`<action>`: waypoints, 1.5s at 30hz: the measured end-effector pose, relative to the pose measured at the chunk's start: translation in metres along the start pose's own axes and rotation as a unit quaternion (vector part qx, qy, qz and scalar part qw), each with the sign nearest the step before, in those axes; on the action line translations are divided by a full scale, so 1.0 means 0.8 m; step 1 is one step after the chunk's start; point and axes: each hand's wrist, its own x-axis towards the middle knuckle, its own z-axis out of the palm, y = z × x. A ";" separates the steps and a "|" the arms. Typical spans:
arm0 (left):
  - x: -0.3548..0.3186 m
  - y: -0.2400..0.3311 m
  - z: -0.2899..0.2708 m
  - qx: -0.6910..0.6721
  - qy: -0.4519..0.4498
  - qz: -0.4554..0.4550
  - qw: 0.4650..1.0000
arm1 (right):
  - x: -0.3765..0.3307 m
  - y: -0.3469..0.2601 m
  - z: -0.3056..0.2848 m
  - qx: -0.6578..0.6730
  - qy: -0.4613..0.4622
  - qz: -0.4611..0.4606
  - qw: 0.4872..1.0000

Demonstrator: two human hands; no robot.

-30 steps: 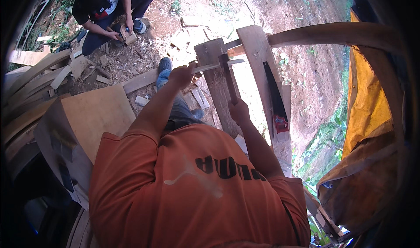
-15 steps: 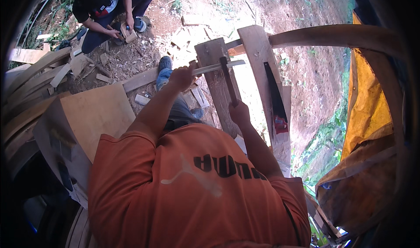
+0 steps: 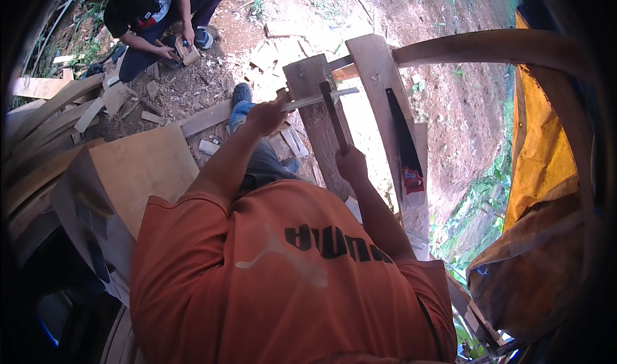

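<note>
My left hand [image 3: 265, 117] is closed round one end of a thin pale strip [image 3: 321, 99], which reaches to the right across a wooden plank [image 3: 306, 80]. My right hand [image 3: 352, 163] grips the lower end of a narrow dark bar-like tool [image 3: 337, 123]. Its upper end meets or crosses the pale strip over the plank; whether the two touch I cannot tell. The tool's exact kind does not show. A second plank [image 3: 373, 62] slants alongside to the right, and a handsaw [image 3: 403, 139] with a black blade and red handle lies on it.
Curved timber [image 3: 482, 48] extends right from the planks, near an orange tarp [image 3: 540, 145]. At the upper left a person [image 3: 154, 23] sits low, hands on a small wood block [image 3: 188, 54]. A pale board [image 3: 144, 165] and stacked curved wood [image 3: 51, 116] stand left. Offcuts litter the ground.
The view has shifted very slightly. Both hands keep their holds, and the dark tool's upper end sits a little higher and further left against the pale strip.
</note>
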 end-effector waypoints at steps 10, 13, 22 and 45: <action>-0.015 0.011 -0.056 -0.032 0.131 0.033 0.990 | -0.013 -0.046 -0.054 -0.002 0.032 -0.009 0.999; -0.008 0.016 -0.051 -0.010 0.075 0.016 0.997 | 0.010 0.013 0.003 0.017 0.005 -0.005 1.000; -0.007 -0.001 -0.013 -0.029 0.048 -0.011 0.998 | 0.002 -0.034 -0.039 -0.011 -0.015 0.005 1.000; -0.161 -0.154 -0.066 -0.189 0.200 -0.277 0.921 | -0.058 -0.079 -0.083 0.035 0.054 -0.039 0.997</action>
